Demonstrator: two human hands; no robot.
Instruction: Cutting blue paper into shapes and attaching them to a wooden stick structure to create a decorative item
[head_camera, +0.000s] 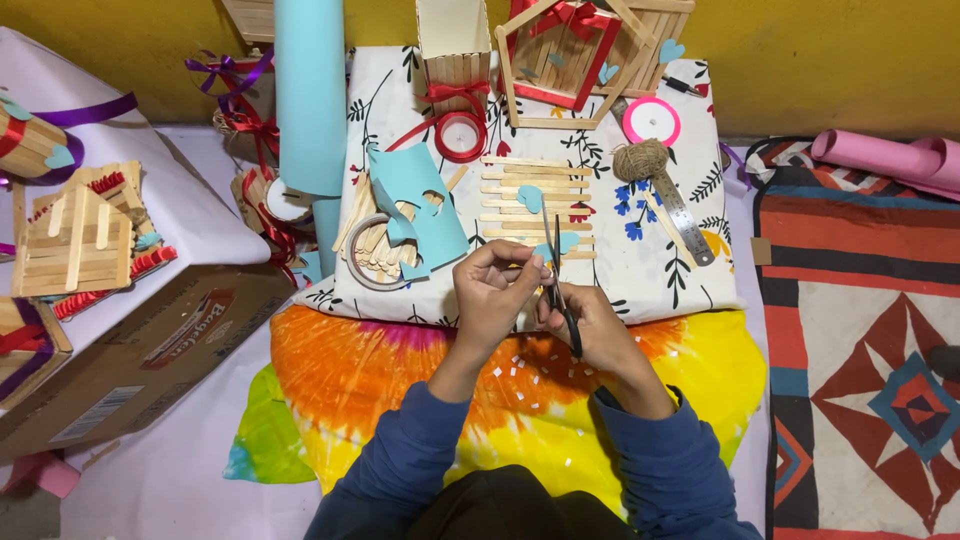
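My right hand (598, 325) grips black scissors (558, 270), blades pointing up and away. My left hand (492, 290) pinches a small pale strip against the blades; the strip is too small to make out. Both hands hover over the near edge of a floral cloth (650, 270). Small white paper bits (520, 372) lie scattered below on a tie-dye cloth (380, 370). Just beyond my hands lies a flat panel of craft sticks (535, 190) with light blue hearts on it.
Cut light blue paper (410, 205) and loose craft sticks (375, 245) lie to the left, with a blue paper roll (310, 90). Red tape (461, 136), pink tape (651, 121), twine (640, 158) and a metal ruler (685, 215) lie beyond. Stick houses (75, 240), a cardboard box (140, 360) stand left.
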